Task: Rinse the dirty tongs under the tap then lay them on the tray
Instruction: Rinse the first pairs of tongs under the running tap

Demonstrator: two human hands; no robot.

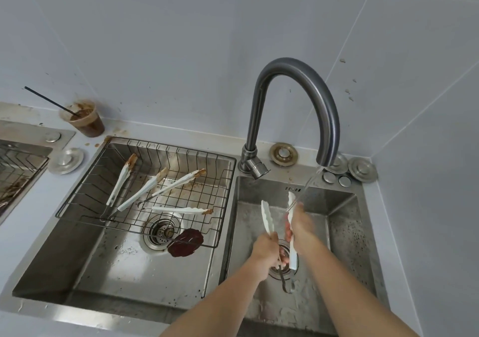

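White-tipped metal tongs (267, 217) are spread open over the right sink basin, tips pointing up toward the tap (298, 77). My left hand (265, 253) grips the left arm of the tongs. My right hand (300, 224) is wrapped round the right arm, just under the thin stream of running water (311, 181). Two more dirty tongs (145, 189) with brown-smeared tips lie in the wire tray (77, 199) set across the left basin.
A brown sauce puddle (185, 242) lies beside the left drain (162, 230). A dirty plastic cup with a straw (85, 119) stands at the back left. Metal caps (363, 169) sit behind the right basin. Another sink with a rack (15, 170) shows at far left.
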